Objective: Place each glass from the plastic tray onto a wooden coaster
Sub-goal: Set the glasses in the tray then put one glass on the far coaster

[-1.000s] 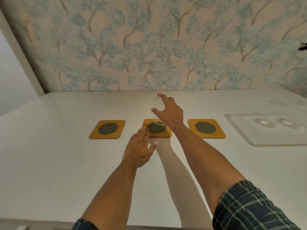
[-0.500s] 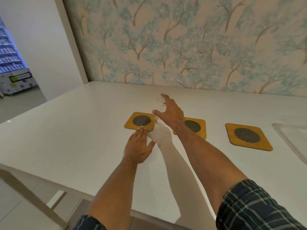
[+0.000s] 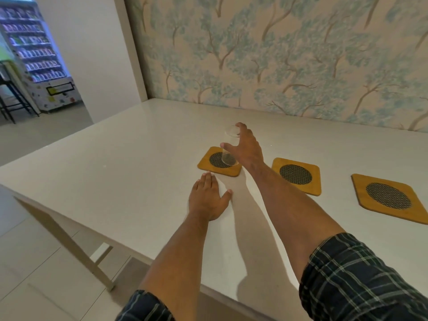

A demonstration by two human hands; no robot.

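Observation:
A clear drinking glass (image 3: 228,155) stands upright at the leftmost wooden coaster (image 3: 206,166), its base over the dark mesh centre; I cannot tell whether it touches. My right hand (image 3: 248,150) grips the glass from the right, thumb and fingers around its upper part. Palm down, my left hand (image 3: 206,200) lies flat on the white table (image 3: 120,172), just in front of that coaster, holding nothing. Two more wooden coasters, the middle one (image 3: 296,176) and the right one (image 3: 389,198), lie bare to the right. The plastic tray is out of view.
The table's left edge and near edge run diagonally close to my left arm, with a table leg (image 3: 76,251) and tiled floor below. A tree-patterned wall (image 3: 278,54) backs the table. A vending machine (image 3: 34,54) stands far off at the left.
My right hand has carried the glass leftward from above the middle coaster to the leftmost one. My view has swung left, so the tray has left the frame. My left hand stays flat.

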